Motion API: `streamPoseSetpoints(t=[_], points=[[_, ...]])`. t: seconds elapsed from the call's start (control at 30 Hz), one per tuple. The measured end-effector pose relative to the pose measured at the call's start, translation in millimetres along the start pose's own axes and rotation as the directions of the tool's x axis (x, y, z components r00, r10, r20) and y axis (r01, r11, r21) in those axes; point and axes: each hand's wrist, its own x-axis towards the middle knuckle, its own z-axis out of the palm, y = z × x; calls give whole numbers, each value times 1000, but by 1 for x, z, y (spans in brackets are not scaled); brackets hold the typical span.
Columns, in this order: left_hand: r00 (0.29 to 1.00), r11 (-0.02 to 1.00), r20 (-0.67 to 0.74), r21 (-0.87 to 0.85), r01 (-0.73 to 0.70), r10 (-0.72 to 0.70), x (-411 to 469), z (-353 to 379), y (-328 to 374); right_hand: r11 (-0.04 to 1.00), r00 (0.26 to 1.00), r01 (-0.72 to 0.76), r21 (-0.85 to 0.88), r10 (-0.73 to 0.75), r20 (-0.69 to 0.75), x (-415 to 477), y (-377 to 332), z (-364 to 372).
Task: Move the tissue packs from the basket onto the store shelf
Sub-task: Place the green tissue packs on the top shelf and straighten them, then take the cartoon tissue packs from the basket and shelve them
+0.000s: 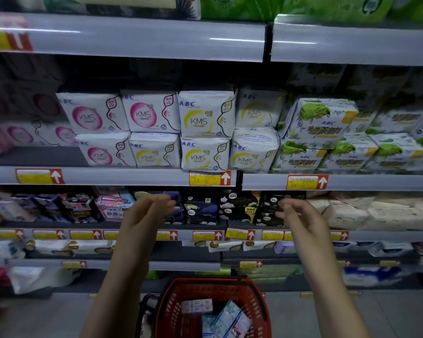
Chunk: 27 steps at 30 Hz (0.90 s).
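A red plastic basket point(181, 289) stands on the floor at the bottom centre. Inside it lie several small tissue packs point(226, 318), white and pale blue. My left hand point(148, 212) is raised in front of the lower shelf with loosely curved fingers and holds nothing. My right hand point(300, 220) is raised at the same height, also relaxed and holding nothing. Both hands hover well above the basket, apart from the shelf goods. The store shelf point(122, 175) at mid height carries white ABC packs point(205, 118) stacked two high.
Shelf tiers run the full width, with grey edges and yellow-red price tags point(209, 178). Green-printed packs point(322, 123) fill the right of the middle tier. Dark packs point(239, 208) sit behind my hands. A gap shows at the far left of the middle tier point(34, 156).
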Motion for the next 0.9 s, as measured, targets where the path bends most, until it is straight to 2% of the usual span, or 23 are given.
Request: streamPoseSetpoints(t=[0.17, 0.33, 0.5, 0.67, 0.8, 0.9], points=[[993, 994, -49, 24, 109, -108, 5, -3, -31, 998, 998, -53, -14, 53, 19, 1, 34, 12], [976, 975, -46, 58, 216, -213, 6, -3, -77, 982, 980, -185, -38, 188, 69, -1, 85, 26], [914, 915, -68, 36, 402, -399, 10, 6, -134, 945, 943, -320, -62, 324, 77, -5, 143, 42], [866, 857, -104, 129, 499, -489, 16, 14, -213, 926, 921, -357, -120, 370, 123, -5, 204, 66], [821, 792, -88, 223, 568, -564, 17, 23, -293, 902, 893, -390, -185, 419, 163, -9, 285, 84], [783, 747, -127, 239, 621, -609, 19, 32, -353, 872, 868, -421, -251, 467, 166, -22, 355, 93]])
